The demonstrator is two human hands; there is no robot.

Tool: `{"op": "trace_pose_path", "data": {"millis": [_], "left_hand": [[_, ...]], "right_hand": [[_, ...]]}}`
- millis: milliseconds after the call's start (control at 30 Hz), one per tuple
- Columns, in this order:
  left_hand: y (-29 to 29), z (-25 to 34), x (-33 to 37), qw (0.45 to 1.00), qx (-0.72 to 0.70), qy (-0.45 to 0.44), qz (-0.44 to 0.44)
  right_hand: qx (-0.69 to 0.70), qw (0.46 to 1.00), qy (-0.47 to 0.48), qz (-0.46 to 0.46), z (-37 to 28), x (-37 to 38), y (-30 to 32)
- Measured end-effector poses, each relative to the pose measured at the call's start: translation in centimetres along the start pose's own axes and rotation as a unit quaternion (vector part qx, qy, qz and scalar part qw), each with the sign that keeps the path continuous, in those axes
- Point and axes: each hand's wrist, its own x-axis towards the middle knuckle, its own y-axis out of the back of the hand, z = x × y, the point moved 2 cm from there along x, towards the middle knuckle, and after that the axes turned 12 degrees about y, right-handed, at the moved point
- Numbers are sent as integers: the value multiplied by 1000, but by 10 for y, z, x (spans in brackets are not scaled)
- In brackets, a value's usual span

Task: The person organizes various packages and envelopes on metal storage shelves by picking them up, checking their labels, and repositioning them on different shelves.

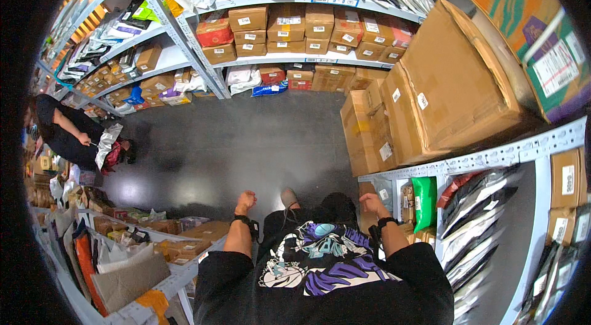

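My left hand (245, 202) hangs in front of me over the dark floor, its fingers curled in with nothing visible in them. My right hand (372, 204) is held low on the other side, its fingers loosely apart and no object seen in it. Both wrists wear a black band. Nearest to my right hand is the shelf rack (468, 164), where a green package (424, 202) stands beside upright black and white mailing bags (477, 226). One of my shoes (289, 197) shows between my hands.
Large cardboard boxes (452, 91) stand stacked at the right. A shelf of smaller boxes (286, 22) and bagged parcels runs across the back. Another person (68, 131) at the far left holds a silvery bag (108, 143). Low shelves with parcels (184, 248) flank my left.
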Motion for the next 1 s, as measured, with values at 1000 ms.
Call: {"op": "trace_pose_path", "data": {"millis": [1000], "left_hand": [[109,239,97,995,-46,74,50]], "right_hand": [[-267,926,230,-135,-336,413,12]]}}
